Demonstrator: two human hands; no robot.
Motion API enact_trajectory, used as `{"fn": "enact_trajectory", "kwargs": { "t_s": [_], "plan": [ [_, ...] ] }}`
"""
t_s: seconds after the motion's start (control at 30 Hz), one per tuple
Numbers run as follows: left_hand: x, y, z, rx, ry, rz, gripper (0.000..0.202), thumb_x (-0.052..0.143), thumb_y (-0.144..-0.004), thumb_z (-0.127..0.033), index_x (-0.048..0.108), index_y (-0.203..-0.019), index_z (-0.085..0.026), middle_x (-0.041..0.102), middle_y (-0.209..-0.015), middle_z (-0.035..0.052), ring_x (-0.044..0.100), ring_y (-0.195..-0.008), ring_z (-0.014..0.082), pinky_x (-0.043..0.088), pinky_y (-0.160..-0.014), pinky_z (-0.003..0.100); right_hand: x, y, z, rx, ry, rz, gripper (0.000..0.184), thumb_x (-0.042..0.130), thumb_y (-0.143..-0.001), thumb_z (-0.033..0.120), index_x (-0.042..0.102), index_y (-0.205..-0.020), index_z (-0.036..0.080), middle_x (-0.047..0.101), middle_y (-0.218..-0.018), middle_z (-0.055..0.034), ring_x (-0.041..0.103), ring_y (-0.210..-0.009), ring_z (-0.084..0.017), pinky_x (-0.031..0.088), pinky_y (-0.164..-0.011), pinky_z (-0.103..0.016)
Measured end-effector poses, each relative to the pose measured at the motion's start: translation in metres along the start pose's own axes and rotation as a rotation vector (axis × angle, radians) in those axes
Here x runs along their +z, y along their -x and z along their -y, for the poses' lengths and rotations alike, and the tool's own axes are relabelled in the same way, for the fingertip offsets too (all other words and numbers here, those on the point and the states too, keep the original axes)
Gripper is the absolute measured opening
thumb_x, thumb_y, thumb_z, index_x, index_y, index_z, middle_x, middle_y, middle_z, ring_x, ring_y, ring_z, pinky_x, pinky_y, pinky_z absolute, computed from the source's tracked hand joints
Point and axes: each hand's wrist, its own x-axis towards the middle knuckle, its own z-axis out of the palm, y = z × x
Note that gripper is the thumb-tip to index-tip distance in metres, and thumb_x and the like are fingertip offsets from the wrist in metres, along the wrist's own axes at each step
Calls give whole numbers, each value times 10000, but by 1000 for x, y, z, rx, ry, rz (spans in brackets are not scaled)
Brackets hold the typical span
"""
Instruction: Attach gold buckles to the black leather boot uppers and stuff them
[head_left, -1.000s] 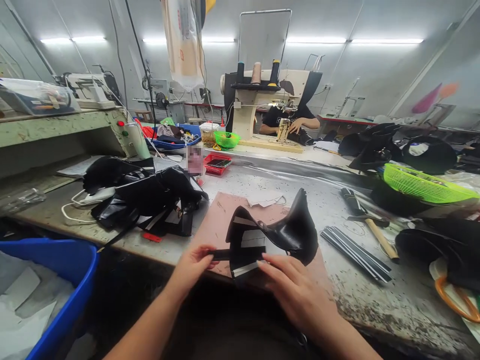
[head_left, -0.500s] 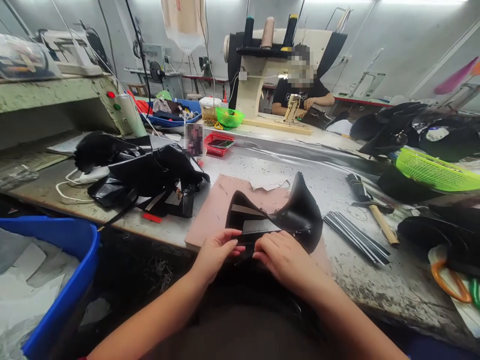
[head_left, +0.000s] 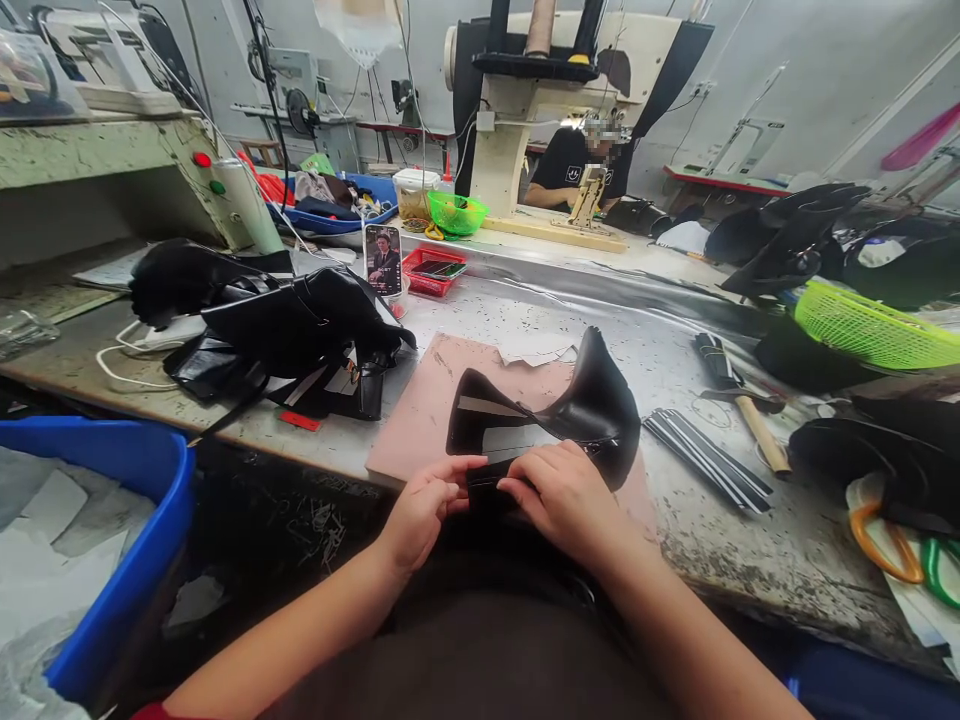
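Observation:
A curved black leather piece (head_left: 604,415) with a pale patch on its inner side rests on a pink board (head_left: 409,425) in front of me. At its near edge my left hand (head_left: 426,510) pinches the border between thumb and fingers. My right hand (head_left: 562,495) is closed on the same edge a little to the right, its fingers curled over the leather. Between the hands a dark folded border shows; the fingertips partly hide it.
Black leather parts (head_left: 292,320) are heaped on the left. To the right lie striped strips (head_left: 705,460), a hammer (head_left: 761,430) and orange-handled scissors (head_left: 885,545). A blue bin (head_left: 169,530) stands at lower left. Behind the sewing machine (head_left: 502,140) a person works.
The camera view has tipped and shifted slightly. My fingers have moved a little along the near edge, and more of the dark border shows between my hands. The person across has leaned lower.

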Motion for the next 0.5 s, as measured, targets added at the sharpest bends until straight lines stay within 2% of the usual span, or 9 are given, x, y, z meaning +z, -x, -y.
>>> {"fn": "enact_trajectory", "kwargs": {
  "t_s": [0.23,0.5],
  "plan": [
    [-1,1,3,42,-66,19,360,554,-585,-184,691,-915,-145,686,-883,62,581,-802,174,427,-680,245,2,-1,0,21,7,-9,193,513,-858,223,541,-676,166,598,-632,0,507,-599,-142,284,-634,-289],
    [3,-1,3,159,-280,-25,282,673,-629,-223,686,-904,-162,682,-814,32,576,-743,161,446,-718,269,4,0,0,35,-2,-35,213,481,-865,223,533,-666,168,587,-615,1,497,-579,-138,278,-625,-282]
  ]
}}
